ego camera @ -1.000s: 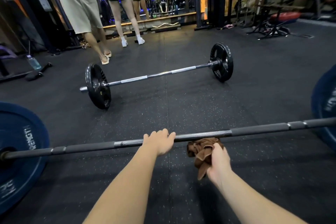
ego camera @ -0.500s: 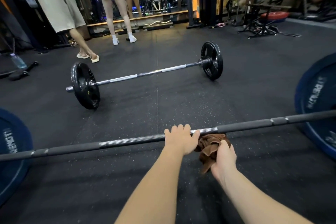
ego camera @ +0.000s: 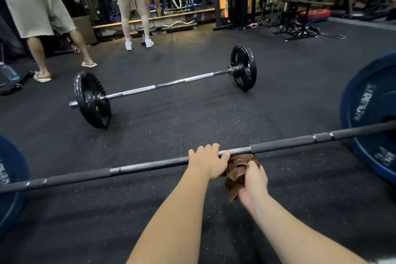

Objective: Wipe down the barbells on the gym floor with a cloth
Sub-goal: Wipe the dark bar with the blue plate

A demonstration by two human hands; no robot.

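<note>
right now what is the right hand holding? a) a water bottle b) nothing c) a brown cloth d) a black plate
C: the right hand grips the brown cloth bunched against the near barbell, beside the left hand that holds the bar.

Both arms reach forward, left hand (ego camera: 206,162) curled over the bar (ego camera: 150,166), right hand (ego camera: 252,182) clutching the cloth (ego camera: 237,167).

one head-worn view, facing forward and down, close over the near barbell (ego camera: 150,165).
</note>
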